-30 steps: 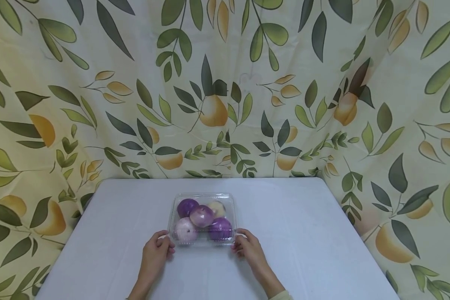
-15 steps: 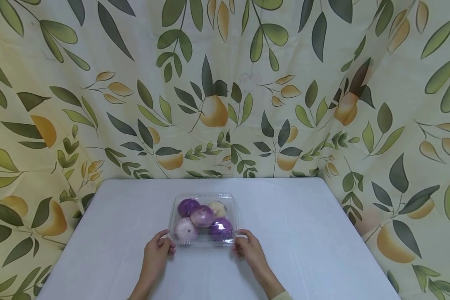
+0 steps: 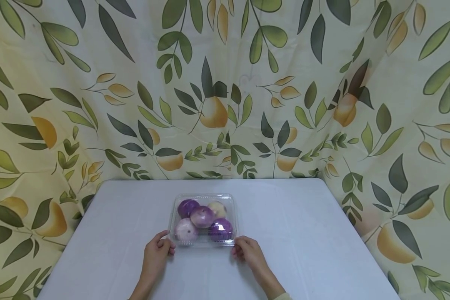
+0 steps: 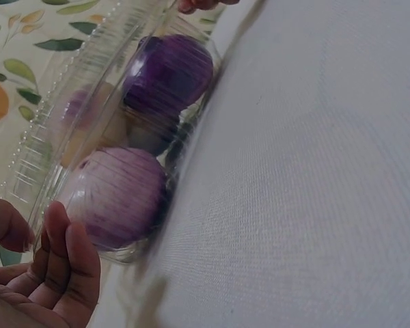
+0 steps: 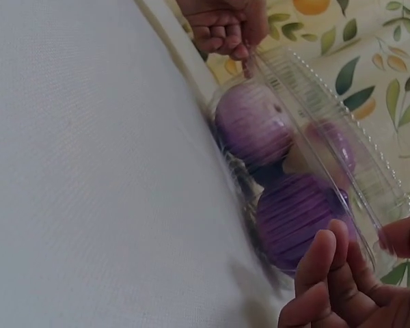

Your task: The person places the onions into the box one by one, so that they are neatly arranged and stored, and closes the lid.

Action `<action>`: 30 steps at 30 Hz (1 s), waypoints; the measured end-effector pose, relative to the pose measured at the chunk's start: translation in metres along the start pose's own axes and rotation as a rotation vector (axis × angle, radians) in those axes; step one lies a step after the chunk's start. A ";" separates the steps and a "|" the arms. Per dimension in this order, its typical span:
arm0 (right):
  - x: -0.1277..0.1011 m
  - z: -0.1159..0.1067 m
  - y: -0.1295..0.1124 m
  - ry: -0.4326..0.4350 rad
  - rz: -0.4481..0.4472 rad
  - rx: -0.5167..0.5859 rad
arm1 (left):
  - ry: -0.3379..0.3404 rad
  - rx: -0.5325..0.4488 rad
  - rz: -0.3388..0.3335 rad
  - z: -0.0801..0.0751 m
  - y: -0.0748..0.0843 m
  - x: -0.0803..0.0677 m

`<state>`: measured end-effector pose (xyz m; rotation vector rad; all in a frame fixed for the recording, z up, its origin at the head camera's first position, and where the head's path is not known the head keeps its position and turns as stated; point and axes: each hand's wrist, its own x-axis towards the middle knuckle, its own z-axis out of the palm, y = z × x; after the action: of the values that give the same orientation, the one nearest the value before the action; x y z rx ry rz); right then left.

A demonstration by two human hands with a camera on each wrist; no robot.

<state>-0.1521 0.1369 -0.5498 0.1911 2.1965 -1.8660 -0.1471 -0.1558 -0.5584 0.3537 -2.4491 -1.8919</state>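
A clear plastic clamshell container (image 3: 204, 243) lies closed on the white-covered table, its front side facing me. Through the lid show several purple onions (image 3: 201, 216) and a pale yellowish round one (image 3: 217, 208) at the back right. My left hand (image 3: 155, 255) holds the front left corner of the rim between thumb and fingers. At the front right corner, my right hand (image 3: 252, 255) pinches the rim with bent fingers. The left wrist view shows the left fingertips (image 4: 58, 219) in front of a light purple onion (image 4: 119, 198); in the right wrist view a darker onion (image 5: 297, 219) is behind the right fingertips.
The white tablecloth (image 3: 303, 250) spreads around the container on all sides. Behind and beside the table hangs a curtain (image 3: 217, 154) printed with leaves and orange fruit.
My right index finger has come down from along the container's right side to its front right corner. The left hand, container and onions stay in place.
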 end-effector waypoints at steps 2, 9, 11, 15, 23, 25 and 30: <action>0.000 0.000 0.000 -0.005 -0.004 -0.010 | 0.002 -0.008 0.004 0.000 0.000 0.000; 0.003 0.000 0.006 -0.037 0.003 -0.018 | 0.007 -0.016 0.011 -0.001 0.000 -0.002; 0.003 0.000 0.007 -0.041 0.004 -0.021 | 0.011 -0.017 0.005 -0.002 0.000 -0.002; 0.001 0.000 0.003 -0.033 -0.006 -0.023 | 0.012 -0.042 0.008 -0.001 0.001 0.000; 0.002 0.001 0.002 -0.024 -0.014 -0.012 | 0.025 -0.084 0.009 0.001 0.001 0.003; 0.002 0.001 0.002 -0.015 -0.012 -0.003 | 0.020 -0.090 0.008 0.001 0.001 0.004; 0.002 0.000 0.002 -0.015 -0.009 -0.002 | -0.005 -0.130 -0.027 0.000 -0.001 0.004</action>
<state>-0.1535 0.1371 -0.5523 0.1670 2.1925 -1.8643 -0.1509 -0.1568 -0.5595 0.3790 -2.3207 -2.0520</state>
